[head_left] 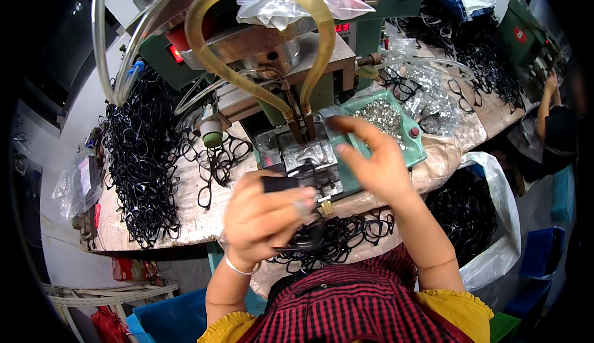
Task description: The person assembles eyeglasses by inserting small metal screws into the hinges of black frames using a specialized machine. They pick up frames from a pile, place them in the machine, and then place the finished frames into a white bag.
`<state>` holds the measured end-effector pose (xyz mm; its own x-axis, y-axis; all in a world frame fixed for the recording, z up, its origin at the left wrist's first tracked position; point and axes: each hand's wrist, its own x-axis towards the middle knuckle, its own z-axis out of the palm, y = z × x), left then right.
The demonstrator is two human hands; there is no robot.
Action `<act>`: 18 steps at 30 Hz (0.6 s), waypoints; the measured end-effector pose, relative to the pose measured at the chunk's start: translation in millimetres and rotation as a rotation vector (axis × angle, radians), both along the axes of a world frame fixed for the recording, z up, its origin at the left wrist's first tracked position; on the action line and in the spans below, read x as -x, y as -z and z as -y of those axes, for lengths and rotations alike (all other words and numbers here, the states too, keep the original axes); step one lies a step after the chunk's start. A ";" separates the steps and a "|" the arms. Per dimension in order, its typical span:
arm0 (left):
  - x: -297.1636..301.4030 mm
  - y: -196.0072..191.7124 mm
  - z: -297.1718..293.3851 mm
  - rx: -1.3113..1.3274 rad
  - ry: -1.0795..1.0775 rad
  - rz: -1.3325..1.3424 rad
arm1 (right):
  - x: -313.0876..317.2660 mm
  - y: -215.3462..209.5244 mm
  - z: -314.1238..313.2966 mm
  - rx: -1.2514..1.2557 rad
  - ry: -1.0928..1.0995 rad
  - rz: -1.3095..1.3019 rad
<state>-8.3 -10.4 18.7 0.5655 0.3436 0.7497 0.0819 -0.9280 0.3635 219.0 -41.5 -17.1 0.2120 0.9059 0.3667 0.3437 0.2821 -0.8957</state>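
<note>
My left hand is in front of the machine, its fingers curled round a black eyeglass frame that is blurred by motion. A black band shows at its fingers. My right hand is over the near left side of a green tray of small shiny metal parts. Its thumb and forefinger are apart, the fingertips smeared, and no held thing shows. Between the hands sits a metal fixture, with two dark electrode-like arms above it.
A yellowish hose loops above the fixture. Black eyeglass frames are heaped on the left of the table, and more frames lie by my lap. A white sack of frames stands at right. Another person's arm shows far right.
</note>
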 end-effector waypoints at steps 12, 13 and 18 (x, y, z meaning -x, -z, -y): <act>-13.4 28.3 6.2 -0.025 -0.039 -0.094 | -44.9 75.6 -26.6 0.000 0.422 0.938; -12.7 31.0 12.0 -0.027 -0.066 -0.086 | -55.1 79.2 -32.5 0.038 0.458 0.995; 61.0 55.9 25.6 -0.033 -0.715 0.153 | -83.0 83.9 -16.7 -0.202 0.555 0.682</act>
<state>-69.3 -36.0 -37.3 0.0997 0.5653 0.8188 0.6222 -0.6776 0.3920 302.0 -24.8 -101.0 0.2784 0.6427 0.7137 0.9156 0.0468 -0.3993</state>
